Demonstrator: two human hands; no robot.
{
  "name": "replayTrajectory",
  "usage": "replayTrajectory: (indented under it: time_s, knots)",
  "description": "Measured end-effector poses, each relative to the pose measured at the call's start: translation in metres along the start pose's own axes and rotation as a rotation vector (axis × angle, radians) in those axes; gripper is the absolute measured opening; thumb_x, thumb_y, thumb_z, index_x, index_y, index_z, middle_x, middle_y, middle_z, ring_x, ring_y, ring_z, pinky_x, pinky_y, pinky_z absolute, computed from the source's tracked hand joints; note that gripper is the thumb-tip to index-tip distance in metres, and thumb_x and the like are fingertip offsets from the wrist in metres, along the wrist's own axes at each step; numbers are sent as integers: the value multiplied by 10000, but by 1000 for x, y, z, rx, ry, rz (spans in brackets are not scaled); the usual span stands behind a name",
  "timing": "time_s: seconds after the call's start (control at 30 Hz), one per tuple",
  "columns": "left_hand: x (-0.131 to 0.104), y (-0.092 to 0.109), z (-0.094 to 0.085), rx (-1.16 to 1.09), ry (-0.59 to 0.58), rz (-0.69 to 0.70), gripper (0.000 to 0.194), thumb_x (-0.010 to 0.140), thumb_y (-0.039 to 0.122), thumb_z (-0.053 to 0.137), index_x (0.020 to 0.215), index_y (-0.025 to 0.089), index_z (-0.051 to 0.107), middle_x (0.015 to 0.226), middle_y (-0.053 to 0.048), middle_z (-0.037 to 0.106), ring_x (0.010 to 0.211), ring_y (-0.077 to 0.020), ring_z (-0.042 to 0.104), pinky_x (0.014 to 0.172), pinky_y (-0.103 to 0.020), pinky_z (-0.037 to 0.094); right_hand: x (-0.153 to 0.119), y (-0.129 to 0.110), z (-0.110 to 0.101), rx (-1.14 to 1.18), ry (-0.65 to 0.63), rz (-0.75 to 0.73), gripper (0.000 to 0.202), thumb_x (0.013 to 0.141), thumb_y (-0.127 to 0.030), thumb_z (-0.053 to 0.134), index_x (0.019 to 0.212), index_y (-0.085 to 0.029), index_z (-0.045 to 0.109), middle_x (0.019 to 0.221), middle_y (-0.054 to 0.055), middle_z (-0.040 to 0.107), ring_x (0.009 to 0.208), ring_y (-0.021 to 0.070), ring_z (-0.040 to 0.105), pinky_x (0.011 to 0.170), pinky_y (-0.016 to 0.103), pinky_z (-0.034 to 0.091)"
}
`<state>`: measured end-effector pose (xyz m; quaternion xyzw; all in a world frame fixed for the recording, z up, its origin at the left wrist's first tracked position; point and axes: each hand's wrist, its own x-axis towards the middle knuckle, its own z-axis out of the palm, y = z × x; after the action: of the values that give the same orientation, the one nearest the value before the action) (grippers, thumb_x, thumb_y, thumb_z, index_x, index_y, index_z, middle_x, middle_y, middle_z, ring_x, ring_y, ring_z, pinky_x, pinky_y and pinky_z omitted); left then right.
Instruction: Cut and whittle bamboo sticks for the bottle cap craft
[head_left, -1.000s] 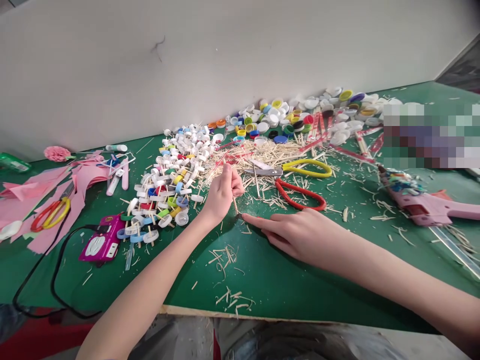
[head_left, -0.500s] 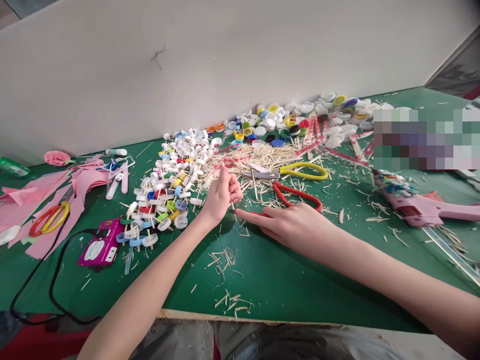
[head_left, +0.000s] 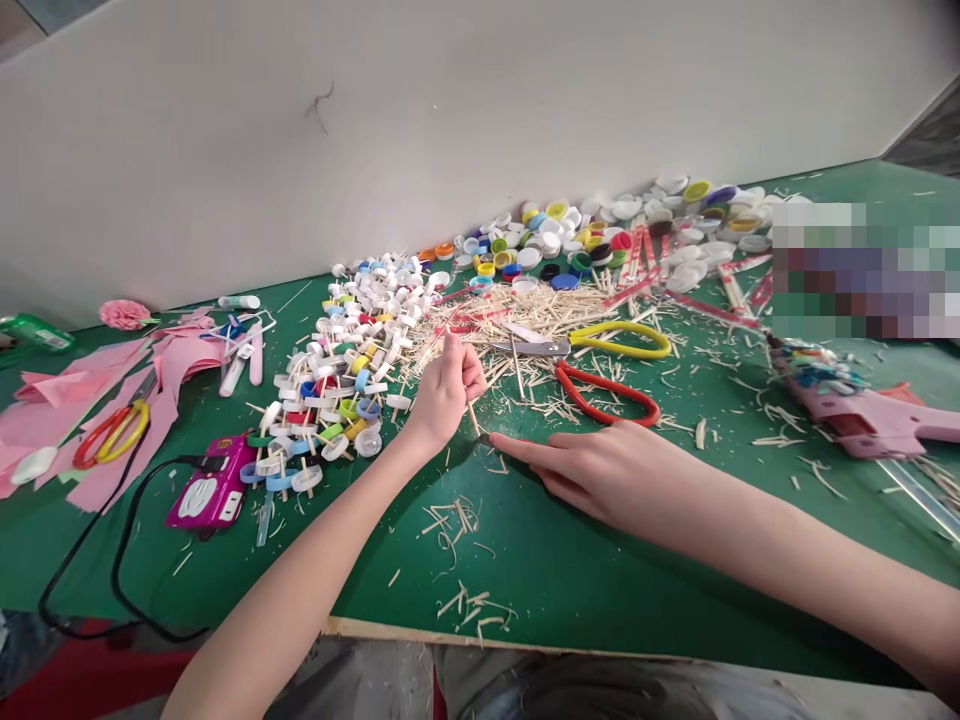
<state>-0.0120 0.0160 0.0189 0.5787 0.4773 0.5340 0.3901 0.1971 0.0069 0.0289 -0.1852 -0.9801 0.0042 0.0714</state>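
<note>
My left hand (head_left: pixel 450 390) is closed round a thin wooden stick (head_left: pixel 472 415), whose lower end slants down toward the green table. My right hand (head_left: pixel 592 460) lies low over the tabletop with its index finger stretched toward that end. A slim dark-tipped tool (head_left: pixel 485 438) shows under the fingertip; the curled fingers hide most of it. Just beyond my right hand lie scissors with one yellow handle (head_left: pixel 622 340) and one red handle (head_left: pixel 607 397). Behind my left hand spreads a heap of wooden sticks and shavings (head_left: pixel 540 310).
Bottle caps on sticks (head_left: pixel 352 370) crowd the left of my left hand; loose caps (head_left: pixel 547 240) line the wall. A magenta device (head_left: pixel 214 485) with a black cable, pink paper (head_left: pixel 82 370) and second scissors (head_left: pixel 112 435) lie left. A pink glue gun (head_left: pixel 862 415) sits right.
The view has shifted slightly. More of the stick shows below my left fist, and the dark tip by my right index finger is now clearer. Both hands keep nearly the same pose.
</note>
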Motion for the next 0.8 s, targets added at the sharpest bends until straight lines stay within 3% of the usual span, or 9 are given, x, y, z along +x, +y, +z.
replayTrajectory:
  time_s: [0.17,0.47,0.7,0.8]
  knots:
    - [-1,2,0,63,38,9,551,927,632,202,572,223,300,494,13,347,471,-122,382,486,-299,328,-2,7,-1,62,8,14,473,963,-234,428,1432,-290,409,738,-24,667,490,73,506,455,242,215]
    - [-5,1,4,89,84,43,517,935,609,248,596,227,328,500,22,369,470,-117,371,490,-293,329,2,-10,7,-262,8,25,711,829,-46,451,1489,-234,267,702,-32,588,421,75,449,453,296,116]
    - [-5,1,1,140,70,32,508,944,592,243,595,230,305,515,18,375,480,-120,376,501,-296,348,-1,0,4,-9,16,19,498,953,-220,419,1442,-303,370,700,-40,632,471,71,508,449,255,197]
    - [-4,-1,0,119,69,32,514,937,608,240,595,232,319,507,20,374,473,-121,373,491,-295,344,-2,3,5,-37,39,50,506,970,-236,387,1467,-315,332,720,-34,639,459,72,484,451,254,196]
